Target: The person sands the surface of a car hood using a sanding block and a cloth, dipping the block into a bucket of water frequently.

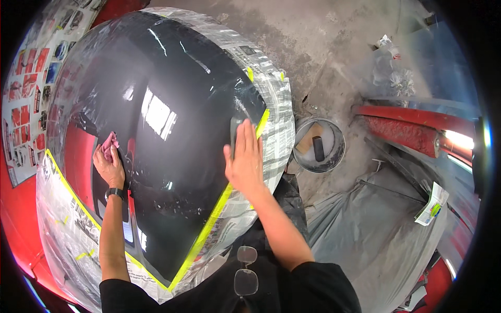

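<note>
Wet-sanding glossy black panel (pixel 172 130), masked with newspaper (pixel 271 99). Right hand (pixel 244 156) flat, fingers extended, pressing sanding pad (pixel 234 128) at panel's right edge. Left hand (pixel 108 163) clutching pink rag (pixel 109 143). Next, probably: wiping, checking surface.

Short black sleeves (pixel 318 279) are worn, leaving both forearms bare. A dark wristwatch (pixel 115 193) is strapped on the left wrist. Glasses (pixel 246 270) are hung at the chest.

Your left hand (pixel 108 163) presses a pink rag (pixel 110 143) on the glossy black panel (pixel 172 130); your right hand (pixel 245 156) flattens a grey sanding pad (pixel 234 130) near yellow tape (pixel 209 229).
</note>
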A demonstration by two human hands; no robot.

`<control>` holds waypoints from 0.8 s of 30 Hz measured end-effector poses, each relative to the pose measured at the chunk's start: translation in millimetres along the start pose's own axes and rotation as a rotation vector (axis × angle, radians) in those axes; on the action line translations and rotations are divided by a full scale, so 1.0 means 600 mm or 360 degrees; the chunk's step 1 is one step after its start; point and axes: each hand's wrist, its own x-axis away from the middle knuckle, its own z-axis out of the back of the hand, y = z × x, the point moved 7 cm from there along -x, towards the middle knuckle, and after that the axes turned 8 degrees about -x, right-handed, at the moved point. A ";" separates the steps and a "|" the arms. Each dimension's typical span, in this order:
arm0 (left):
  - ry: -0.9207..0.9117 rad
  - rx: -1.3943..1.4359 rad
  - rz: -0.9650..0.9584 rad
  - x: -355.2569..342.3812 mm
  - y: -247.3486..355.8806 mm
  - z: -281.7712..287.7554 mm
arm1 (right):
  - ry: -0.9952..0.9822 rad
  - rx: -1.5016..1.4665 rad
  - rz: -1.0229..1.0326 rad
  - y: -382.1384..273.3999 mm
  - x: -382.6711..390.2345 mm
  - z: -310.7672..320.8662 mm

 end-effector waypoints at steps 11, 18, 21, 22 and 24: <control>-0.0030 -0.0052 -0.0004 -0.004 0.002 -0.010 | 0.0109 -0.0004 0.0113 0.058 -0.082 0.025; -0.0065 -0.0083 0.0019 0.003 0.000 -0.004 | 0.0114 -0.0057 0.0061 0.079 -0.073 0.017; -0.0034 -0.0015 0.0020 -0.011 0.022 -0.008 | 0.0134 -0.0169 0.0065 0.064 -0.211 -0.005; -0.0050 -0.0028 0.0024 -0.010 0.019 -0.011 | 0.0142 -0.0165 0.0072 0.062 -0.220 0.004; -0.0072 -0.0046 0.0029 -0.006 0.011 -0.012 | -0.0060 -0.0299 0.0110 0.061 -0.231 0.004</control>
